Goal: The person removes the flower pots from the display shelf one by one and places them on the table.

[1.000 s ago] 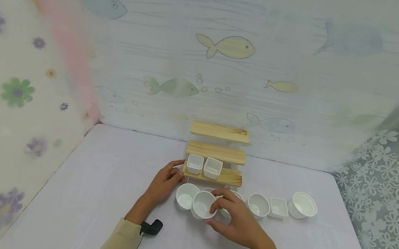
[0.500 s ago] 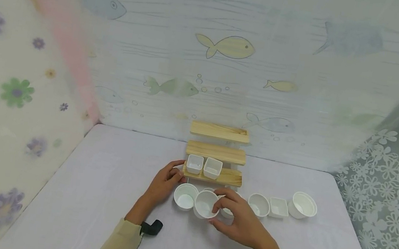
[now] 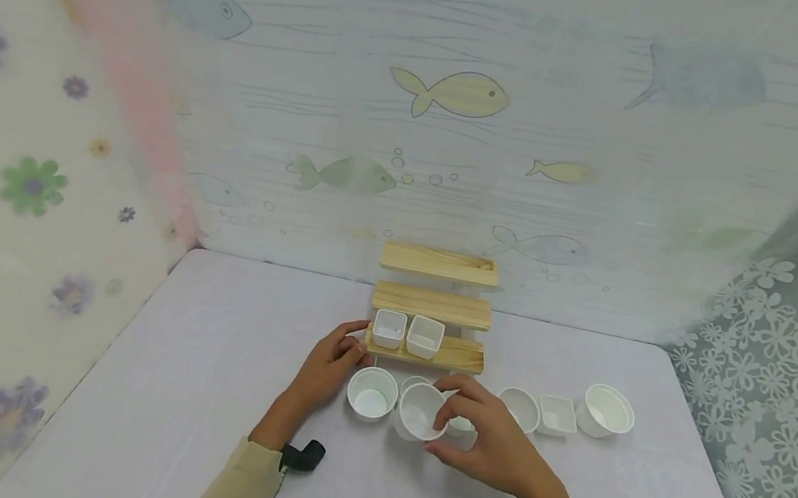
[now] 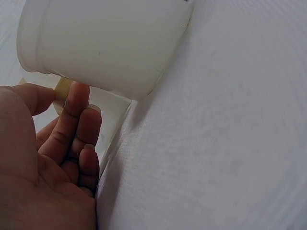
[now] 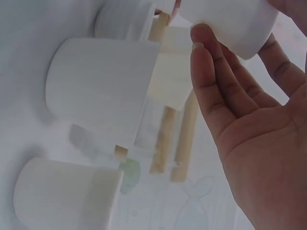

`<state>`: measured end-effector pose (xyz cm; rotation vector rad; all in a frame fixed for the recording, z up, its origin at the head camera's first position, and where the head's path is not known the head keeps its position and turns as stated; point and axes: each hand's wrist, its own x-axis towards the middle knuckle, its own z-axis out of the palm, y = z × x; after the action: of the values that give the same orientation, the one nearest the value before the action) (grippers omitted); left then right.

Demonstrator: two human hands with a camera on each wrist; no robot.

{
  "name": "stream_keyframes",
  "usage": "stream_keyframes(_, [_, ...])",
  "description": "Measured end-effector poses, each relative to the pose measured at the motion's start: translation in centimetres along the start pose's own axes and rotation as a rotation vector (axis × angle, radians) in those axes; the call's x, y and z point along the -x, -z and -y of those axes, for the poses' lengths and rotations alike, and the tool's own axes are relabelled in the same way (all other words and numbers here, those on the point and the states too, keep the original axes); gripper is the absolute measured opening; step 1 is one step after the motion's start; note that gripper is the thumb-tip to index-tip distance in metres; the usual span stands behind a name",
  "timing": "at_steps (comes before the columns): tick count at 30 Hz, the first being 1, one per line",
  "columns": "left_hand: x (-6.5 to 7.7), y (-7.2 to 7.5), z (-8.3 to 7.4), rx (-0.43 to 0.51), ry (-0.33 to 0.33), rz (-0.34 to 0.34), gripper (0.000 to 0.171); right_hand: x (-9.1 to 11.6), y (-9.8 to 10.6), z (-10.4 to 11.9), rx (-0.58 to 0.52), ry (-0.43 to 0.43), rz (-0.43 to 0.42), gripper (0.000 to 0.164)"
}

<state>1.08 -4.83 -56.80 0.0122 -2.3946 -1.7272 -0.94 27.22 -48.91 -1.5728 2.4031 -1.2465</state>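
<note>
My right hand (image 3: 487, 441) pinches a white round cup (image 3: 415, 411) between thumb and fingers, tilted above the table in front of the shelf. In the right wrist view the cup's underside (image 5: 235, 24) shows against the fingertips. My left hand (image 3: 326, 366) grips the left end of the lowest board of a tiered wooden shelf (image 3: 461, 354); in the left wrist view thumb and index finger pinch the wood (image 4: 61, 91). Two square white cups (image 3: 389, 328) stand side by side on that board. Just right of the left hand stands a white round bowl (image 3: 372, 395).
A row of white dishes stands before the shelf, several partly hidden by the right hand. Farther right come a round cup (image 3: 519, 410), a square dish (image 3: 558, 416) and a larger bowl (image 3: 605, 411). A white cloth covers the table (image 3: 205, 341); a fish-print curtain hangs behind.
The right hand has carried the cup slightly to the right, away from the left round bowl. The left hand keeps its place on the shelf.
</note>
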Motion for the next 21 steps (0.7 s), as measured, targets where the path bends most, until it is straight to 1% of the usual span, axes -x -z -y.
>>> stream_keyframes(6, [0.5,0.0,-0.6,-0.007,0.008,-0.005,0.041,0.2,0.3,0.7,0.002,0.021,0.014,0.035])
stream_keyframes(10, [1.2,-0.4,-0.8,-0.007,0.015,-0.014,0.041,0.7,0.6,1.3,-0.008,0.02,0.033,0.035])
stream_keyframes(16, [2.4,-1.0,-1.0,-0.004,0.016,-0.026,0.041,1.5,0.8,2.1,-0.03,-0.013,0.081,0.032])
stream_keyframes(21, [3.4,-1.6,-1.4,0.005,0.021,-0.046,0.041,2.3,0.7,2.5,-0.035,0.0,0.093,0.031])
